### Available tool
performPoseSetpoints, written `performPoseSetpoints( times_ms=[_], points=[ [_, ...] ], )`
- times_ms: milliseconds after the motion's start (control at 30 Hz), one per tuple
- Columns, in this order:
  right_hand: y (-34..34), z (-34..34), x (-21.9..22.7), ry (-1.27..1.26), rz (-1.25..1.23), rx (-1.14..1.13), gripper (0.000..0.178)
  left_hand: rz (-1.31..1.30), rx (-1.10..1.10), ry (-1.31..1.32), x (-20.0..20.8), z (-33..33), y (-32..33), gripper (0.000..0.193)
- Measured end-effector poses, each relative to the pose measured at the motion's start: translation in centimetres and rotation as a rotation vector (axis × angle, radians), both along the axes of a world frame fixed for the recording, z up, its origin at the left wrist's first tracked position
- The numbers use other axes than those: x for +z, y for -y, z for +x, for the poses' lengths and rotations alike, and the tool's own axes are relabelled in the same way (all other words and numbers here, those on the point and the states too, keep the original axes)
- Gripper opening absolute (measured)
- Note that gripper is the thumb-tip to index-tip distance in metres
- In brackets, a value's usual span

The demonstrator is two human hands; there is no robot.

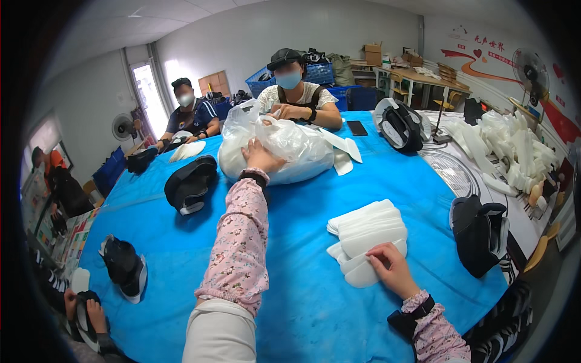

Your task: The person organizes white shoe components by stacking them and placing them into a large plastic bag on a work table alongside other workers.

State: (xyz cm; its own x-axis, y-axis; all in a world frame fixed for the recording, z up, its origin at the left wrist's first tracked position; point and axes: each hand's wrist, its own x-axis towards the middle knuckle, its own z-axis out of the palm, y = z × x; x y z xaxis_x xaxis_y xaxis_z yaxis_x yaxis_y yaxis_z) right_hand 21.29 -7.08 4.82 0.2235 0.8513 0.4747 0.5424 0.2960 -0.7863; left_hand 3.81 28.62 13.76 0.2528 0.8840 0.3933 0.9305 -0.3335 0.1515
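My left hand (pixel 263 156) stretches far across the table and lies against a clear plastic bag (pixel 302 158) full of white pieces. Its fingers are spread on the plastic, their tips partly hidden. Nearer and to the right, a fanned stack of thin white shoe pads (pixel 370 227) with rounded ends rests on the blue table cover (pixel 296 260). My right hand (pixel 392 269) is at the stack's near edge, thumb and fingers pinched on a white pad (pixel 362 275). Several loose white pads (pixel 344 160) stick out beside the bag.
Black unfinished shoes stand around: one left of the bag (pixel 190 184), one near left (pixel 123 268), one at right (pixel 479 235). A phone (pixel 357 128) lies at the far side. White pieces (pixel 508 151) are heaped at the right. Two masked people sit opposite; another person's hands (pixel 85 311) hold a shoe at lower left.
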Motion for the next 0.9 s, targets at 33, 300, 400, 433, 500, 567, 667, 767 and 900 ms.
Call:
performPoseSetpoints(
  times_ms=[33, 300, 400, 433, 500, 567, 667, 767, 900],
  points=[
    [0.0, 0.1, 0.0, 0.001, -0.005, 0.006, 0.008, -0.059, 0.008, -0.027, 0.8, 0.2, 0.5, 0.086],
    [0.1, 0.7, -0.3, -0.052, -0.026, 0.009, 0.008, -0.157, 0.022, -0.128, 1.0, 0.7, -0.2, 0.087],
    [-0.1, 0.6, -0.8, -0.111, -0.007, 0.026, 0.008, -0.140, 0.024, -0.102, 0.6, 0.5, -0.3, 0.090],
    [-0.2, 0.6, -0.8, -0.125, 0.018, 0.033, 0.008, -0.131, 0.028, -0.088, 0.5, 0.5, -0.3, 0.092],
    [-0.1, 0.6, -0.9, -0.101, -0.009, 0.033, 0.008, -0.146, 0.022, -0.106, 0.5, 0.2, -0.4, 0.095],
    [0.0, 0.6, -0.9, -0.077, -0.037, 0.036, 0.008, -0.163, 0.018, -0.124, 0.4, 0.0, -0.4, 0.097],
    [0.2, 0.6, -0.9, -0.112, -0.030, 0.028, 0.008, -0.170, 0.024, -0.104, 0.5, 0.2, -0.4, 0.099],
    [0.2, 0.5, -0.8, -0.100, -0.013, 0.019, 0.008, -0.174, 0.021, -0.100, 0.5, 0.4, -0.7, 0.101],
    [0.5, 0.6, -0.4, -0.186, -0.037, 0.043, 0.009, -0.191, 0.013, -0.056, 0.6, 0.6, -0.1, 0.103]
  ],
)
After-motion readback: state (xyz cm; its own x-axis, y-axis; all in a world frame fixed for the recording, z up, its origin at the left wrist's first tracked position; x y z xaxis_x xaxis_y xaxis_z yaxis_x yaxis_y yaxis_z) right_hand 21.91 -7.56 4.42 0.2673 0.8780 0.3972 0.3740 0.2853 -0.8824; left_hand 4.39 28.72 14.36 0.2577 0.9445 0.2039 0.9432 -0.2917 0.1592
